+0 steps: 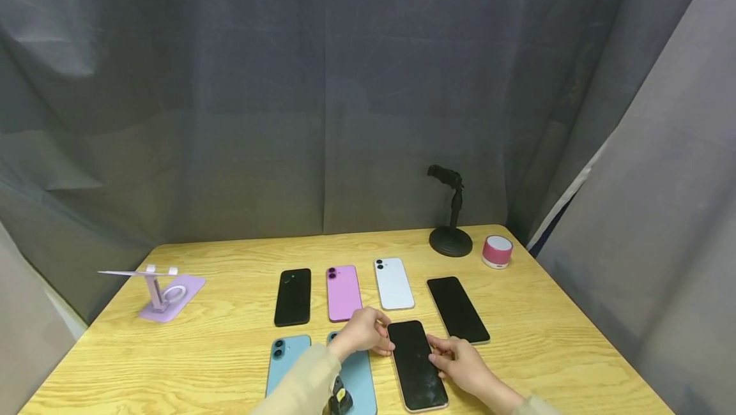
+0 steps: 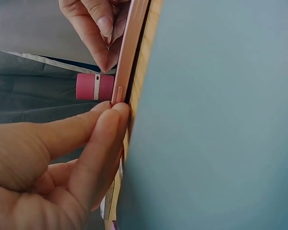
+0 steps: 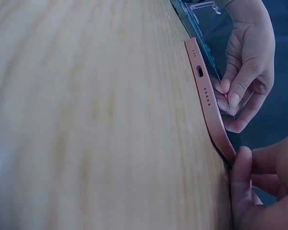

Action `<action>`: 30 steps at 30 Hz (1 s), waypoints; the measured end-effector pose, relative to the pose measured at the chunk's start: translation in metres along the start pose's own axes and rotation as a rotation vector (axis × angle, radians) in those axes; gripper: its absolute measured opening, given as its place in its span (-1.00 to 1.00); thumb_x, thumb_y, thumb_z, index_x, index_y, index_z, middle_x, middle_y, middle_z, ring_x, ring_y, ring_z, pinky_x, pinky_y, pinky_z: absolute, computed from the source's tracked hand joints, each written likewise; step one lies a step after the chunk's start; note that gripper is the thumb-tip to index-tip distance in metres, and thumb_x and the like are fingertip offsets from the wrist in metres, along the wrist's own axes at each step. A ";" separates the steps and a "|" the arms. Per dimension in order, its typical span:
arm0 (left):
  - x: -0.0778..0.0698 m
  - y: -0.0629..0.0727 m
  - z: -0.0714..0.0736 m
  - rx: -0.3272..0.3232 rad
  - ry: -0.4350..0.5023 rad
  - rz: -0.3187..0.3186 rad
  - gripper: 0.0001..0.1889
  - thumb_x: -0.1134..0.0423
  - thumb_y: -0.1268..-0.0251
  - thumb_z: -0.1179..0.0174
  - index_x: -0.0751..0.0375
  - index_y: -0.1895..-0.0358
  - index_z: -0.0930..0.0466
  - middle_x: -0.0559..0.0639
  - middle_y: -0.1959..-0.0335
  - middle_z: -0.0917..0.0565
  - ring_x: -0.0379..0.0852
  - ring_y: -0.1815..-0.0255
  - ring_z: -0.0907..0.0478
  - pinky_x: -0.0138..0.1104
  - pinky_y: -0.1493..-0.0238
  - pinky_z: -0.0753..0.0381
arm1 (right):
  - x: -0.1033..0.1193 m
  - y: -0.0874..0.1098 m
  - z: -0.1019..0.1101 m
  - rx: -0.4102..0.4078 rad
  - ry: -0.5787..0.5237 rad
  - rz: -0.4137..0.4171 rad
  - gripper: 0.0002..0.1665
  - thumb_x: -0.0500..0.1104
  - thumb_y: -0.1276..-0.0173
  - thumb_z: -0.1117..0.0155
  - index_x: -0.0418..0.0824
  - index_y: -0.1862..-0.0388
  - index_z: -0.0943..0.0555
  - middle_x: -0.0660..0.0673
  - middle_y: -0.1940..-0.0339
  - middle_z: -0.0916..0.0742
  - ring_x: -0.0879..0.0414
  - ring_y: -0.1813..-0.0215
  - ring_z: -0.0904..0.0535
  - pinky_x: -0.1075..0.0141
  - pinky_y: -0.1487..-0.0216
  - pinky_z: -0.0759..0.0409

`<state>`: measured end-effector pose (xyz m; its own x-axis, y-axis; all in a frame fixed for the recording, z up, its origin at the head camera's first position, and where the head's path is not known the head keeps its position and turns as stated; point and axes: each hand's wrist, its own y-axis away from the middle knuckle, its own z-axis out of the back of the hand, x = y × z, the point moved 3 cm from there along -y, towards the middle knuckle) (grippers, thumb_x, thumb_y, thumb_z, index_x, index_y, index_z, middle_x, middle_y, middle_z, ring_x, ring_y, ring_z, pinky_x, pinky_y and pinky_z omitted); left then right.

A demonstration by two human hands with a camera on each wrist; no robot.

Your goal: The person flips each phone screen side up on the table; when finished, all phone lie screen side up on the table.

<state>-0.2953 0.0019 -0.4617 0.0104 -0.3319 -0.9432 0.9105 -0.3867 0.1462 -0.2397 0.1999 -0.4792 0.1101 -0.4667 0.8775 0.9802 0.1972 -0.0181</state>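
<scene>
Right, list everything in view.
Black phone: 1, black, back left
Pink phone: 1, pink, back middle
White phone: 1, white, back right
Blue phones: 2, blue, front left
Centre phone: 1, black screen, front
Right phone: 1, black screen, right
Lilac stand: 1, lilac, left
Black stand: 1, black, back
Speaker: 1, mostly pink, back right
Table: 1, yellow, underneath
Curtain: count unclear, grey, behind
Wrist device: 1, black, left wrist
Sleeves: 2, cream, front
Left hand: 1, centre phone's left edge
Right hand: 1, its right edge
</scene>
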 end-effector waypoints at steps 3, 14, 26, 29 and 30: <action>0.000 0.002 0.001 0.005 -0.005 0.005 -0.52 0.70 0.07 -0.31 0.64 -0.03 -0.47 0.13 0.48 -0.54 0.09 0.50 -0.71 -0.28 0.49 -0.71 | 0.001 -0.001 -0.002 -0.006 0.004 0.002 -0.47 -0.38 -0.27 -0.26 -0.59 -0.18 -0.43 -0.15 0.35 -0.54 0.28 0.50 -0.43 0.47 0.49 -0.59; -0.007 0.016 0.014 0.048 -0.233 -0.076 -0.51 0.43 0.06 -0.44 0.49 -0.02 -0.55 0.05 0.44 -0.67 -0.13 0.43 -0.63 -0.34 0.34 -0.64 | -0.003 -0.002 0.002 0.080 -0.118 -0.054 -0.39 -0.27 -0.37 -0.19 -0.68 -0.23 -0.31 -0.10 0.39 -0.62 0.19 0.40 -0.51 0.46 0.44 -0.61; -0.007 0.036 0.043 0.090 -0.347 -0.136 -0.54 0.34 -0.01 -0.44 0.38 -0.04 -0.58 0.18 0.12 -0.69 0.06 0.07 -0.65 -0.24 0.04 -0.66 | 0.048 0.016 -0.026 0.160 -0.091 -0.053 -0.48 -0.11 -0.42 -0.14 -0.57 -0.09 -0.47 -0.11 0.43 -0.64 0.11 0.46 -0.56 0.34 0.44 -0.61; -0.007 0.040 0.046 0.062 -0.434 -0.178 -0.55 0.28 -0.02 -0.44 0.31 -0.04 -0.61 0.14 0.03 -0.68 0.10 -0.06 -0.58 -0.12 -0.08 -0.59 | 0.056 0.021 -0.044 0.325 -0.106 -0.038 -0.44 -0.13 -0.41 -0.17 -0.62 -0.12 -0.44 -0.09 0.46 -0.64 0.13 0.47 -0.55 0.36 0.43 -0.57; -0.007 0.042 0.047 0.042 -0.458 -0.193 -0.54 0.27 -0.01 -0.44 0.29 -0.04 -0.61 0.13 0.00 -0.67 0.11 -0.09 -0.56 -0.08 -0.10 -0.57 | 0.057 0.022 -0.049 0.362 -0.102 -0.028 -0.43 -0.14 -0.40 -0.18 -0.64 -0.13 -0.42 -0.08 0.46 -0.64 0.13 0.48 -0.54 0.37 0.41 -0.56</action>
<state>-0.2770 -0.0527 -0.4352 -0.3478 -0.5908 -0.7280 0.8603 -0.5098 0.0027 -0.2040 0.1352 -0.4535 0.0490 -0.3920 0.9187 0.8588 0.4862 0.1616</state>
